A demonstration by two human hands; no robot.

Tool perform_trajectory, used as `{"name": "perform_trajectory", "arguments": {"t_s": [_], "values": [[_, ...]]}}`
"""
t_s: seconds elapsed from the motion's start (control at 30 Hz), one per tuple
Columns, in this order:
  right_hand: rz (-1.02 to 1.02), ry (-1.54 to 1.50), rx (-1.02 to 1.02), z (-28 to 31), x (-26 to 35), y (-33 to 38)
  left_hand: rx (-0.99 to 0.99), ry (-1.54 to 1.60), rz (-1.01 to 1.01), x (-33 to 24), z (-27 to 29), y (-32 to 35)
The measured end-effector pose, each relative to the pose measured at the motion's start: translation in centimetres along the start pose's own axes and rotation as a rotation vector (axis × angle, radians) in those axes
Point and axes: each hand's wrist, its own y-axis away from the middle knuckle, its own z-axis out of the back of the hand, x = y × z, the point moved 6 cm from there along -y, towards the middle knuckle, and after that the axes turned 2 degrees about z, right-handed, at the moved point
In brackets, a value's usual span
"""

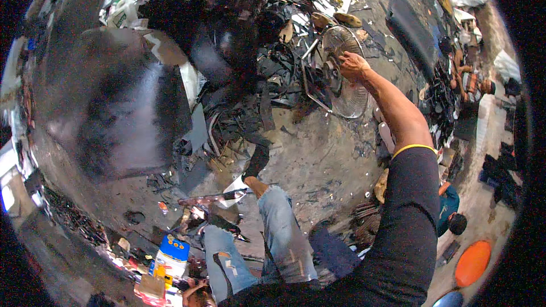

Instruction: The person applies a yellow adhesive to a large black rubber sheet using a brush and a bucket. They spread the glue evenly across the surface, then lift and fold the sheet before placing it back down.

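Observation:
My right arm reaches far forward to a round wire-caged floor fan (348, 101). My right hand (355, 68) is at the middle of its cage, the fingers curled against it; the fingertips are partly hidden. The fan sits in a bent tube frame (307, 82) on the dirty floor. Low in the view, beside a blue, white and yellow box (172, 256), a skin-coloured shape looks like my left hand (199, 294). The lower edge cuts it off, and its fingers cannot be made out.
Black scraps (278, 59) lie left of the fan. A large dark sheet-covered shape (108, 113) fills the left side. A dark panel (410, 34) lies at the far right. Another person in a teal top (449, 210) and an orange disc (473, 263) are at right.

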Motion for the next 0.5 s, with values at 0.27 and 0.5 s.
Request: {"name": "perform_trajectory", "arguments": {"t_s": [0.27, 0.5], "values": [[0.147, -0.095, -0.246, 1.5, -2.3, 8.9, 0.048, 0.059, -0.002, 9.7, -4.3, 6.4], [0.184, -0.587, -0.346, 18.0, 9.5, 14.6, 0.114, 0.26, -0.014, 21.3, -1.0, 11.2]]}}
